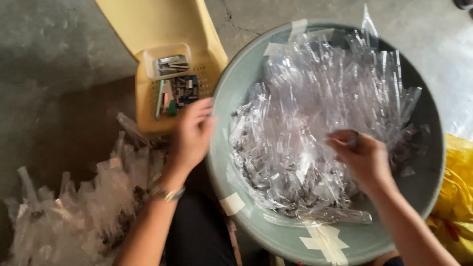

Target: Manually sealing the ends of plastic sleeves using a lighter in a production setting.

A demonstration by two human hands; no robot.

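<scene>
1. Near left: heap of clear plastic packets (74,207) on grey concrete floor (59,74).
2. Right hand (362,157), grip pinched on small clear plastic sachet (353,140), over round grey-green tub (236,88).
3. Left hand (193,135), grip loosely open, at tub rim.
4. Beyond: yellow plastic chair (162,29) bearing white tray (170,61).

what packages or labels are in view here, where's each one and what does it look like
Clear plastic packets: heaped in the grey-green basin, slim and see-through, with small dark pieces inside.
More clear packets: piled on the floor at lower left.
Yellow bag: right edge, crumpled.
No labels, signs or screens visible.
</scene>
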